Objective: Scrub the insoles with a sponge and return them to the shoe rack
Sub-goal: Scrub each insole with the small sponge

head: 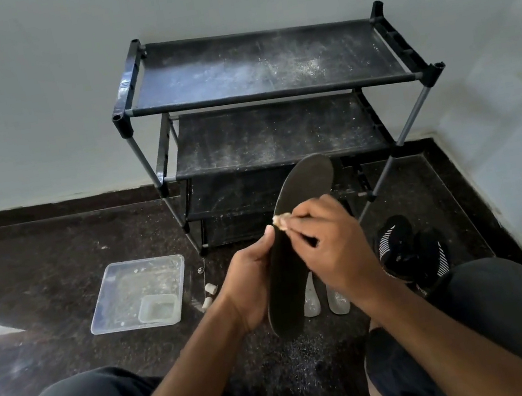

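insole [295, 226] upright, toe toward rack [269, 92], seemingly

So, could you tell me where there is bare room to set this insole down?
The rack's top shelf is bare though dusty, as is the floor left of the tray. Between tray and shoes it is crowded.

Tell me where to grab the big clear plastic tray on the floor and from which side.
Grip the clear plastic tray by its raised rim at the right edge, coming from the right, the side nearest the hands. It lies flat on the floor, so only the rim offers a hold. The near right corner holds a small container, so keep the tray level. Both hands are busy now.
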`<act>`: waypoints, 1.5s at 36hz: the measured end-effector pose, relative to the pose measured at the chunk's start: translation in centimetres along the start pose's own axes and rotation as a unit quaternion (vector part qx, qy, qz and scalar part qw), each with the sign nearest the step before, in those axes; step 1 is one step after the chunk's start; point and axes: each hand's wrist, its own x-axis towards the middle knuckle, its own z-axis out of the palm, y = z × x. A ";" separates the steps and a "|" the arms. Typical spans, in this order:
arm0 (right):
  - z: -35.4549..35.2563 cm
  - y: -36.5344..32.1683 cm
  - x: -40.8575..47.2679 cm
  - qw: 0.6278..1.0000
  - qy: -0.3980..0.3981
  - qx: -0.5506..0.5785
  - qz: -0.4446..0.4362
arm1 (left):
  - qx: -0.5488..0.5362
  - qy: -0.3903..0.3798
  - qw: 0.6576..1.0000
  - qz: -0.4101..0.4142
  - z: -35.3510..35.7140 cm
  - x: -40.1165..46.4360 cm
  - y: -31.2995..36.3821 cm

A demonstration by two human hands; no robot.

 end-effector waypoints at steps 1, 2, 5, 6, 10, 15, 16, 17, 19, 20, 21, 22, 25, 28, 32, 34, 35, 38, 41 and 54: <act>0.3 -0.3 -0.3 1.000 -0.010 0.006 -0.016 | -0.014 0.004 1.000 -0.001 -0.2 0.1 0.1; 0.6 -0.6 -0.5 0.999 -0.022 0.012 -0.031 | -0.024 0.006 1.000 -0.002 -0.4 0.2 0.2; 1.1 -1.5 -1.4 0.993 -0.079 0.024 -0.079 | -0.050 0.016 0.999 -0.006 -0.9 0.2 0.7; 1.1 -1.8 -1.6 0.991 -0.100 0.031 -0.089 | -0.055 0.021 0.998 -0.005 -1.1 0.3 0.8; 0.4 -1.7 -1.4 0.983 -0.150 0.076 -0.071 | -0.072 0.030 0.997 0.001 -1.1 0.3 0.9; -1.8 -0.1 0.5 0.996 -0.043 0.072 0.004 | -0.056 0.027 0.998 0.010 -0.5 0.1 0.8; -2.0 0.3 0.8 0.999 -0.009 0.049 0.020 | -0.054 0.023 0.998 0.007 -0.4 0.1 0.8; -2.1 0.8 1.0 0.999 0.021 0.025 0.034 | -0.047 0.018 0.999 0.000 -0.4 0.0 0.7; -2.1 1.5 1.2 0.997 0.054 -0.018 0.048 | -0.024 0.009 1.000 -0.015 -0.3 -0.1 0.5; -2.0 1.6 1.2 0.997 0.054 -0.031 0.047 | -0.011 0.005 1.000 -0.017 -0.3 -0.1 0.5; -1.8 1.7 1.1 0.997 0.046 -0.037 0.043 | -0.002 0.003 1.000 -0.017 -0.2 -0.1 0.5; -1.5 1.6 1.0 0.998 0.035 -0.039 0.036 | 0.000 0.001 1.000 -0.016 -0.1 -0.1 0.5; -0.5 0.9 0.2 0.999 -0.003 -0.033 0.006 | -0.019 0.014 1.000 -0.003 -0.1 -0.1 0.5; 0.6 -0.2 -0.8 0.998 -0.061 0.009 -0.020 | -0.030 0.028 0.999 0.003 -0.3 -0.2 0.9; 0.7 -0.8 -1.1 0.987 -0.128 0.093 -0.008 | -0.028 0.059 0.998 0.009 -0.5 -0.2 1.2; -0.1 -0.4 -0.4 0.990 -0.094 0.109 0.013 | -0.029 0.053 0.998 0.005 -0.3 -0.2 1.1; -0.5 0.0 0.1 0.992 -0.062 0.106 0.027 | -0.029 0.051 0.998 0.006 -0.1 -0.3 1.1; -1.8 1.8 1.2 0.994 0.043 0.058 0.076 | -0.022 0.040 0.999 -0.002 0.3 -0.7 1.1; -2.4 3.6 1.7 0.989 0.091 -0.021 0.114 | -0.007 0.025 0.999 -0.020 0.4 -0.8 0.9; -0.5 1.1 0.0 0.987 -0.096 0.103 0.076 | -0.043 0.057 0.997 0.028 0.2 -0.7 1.5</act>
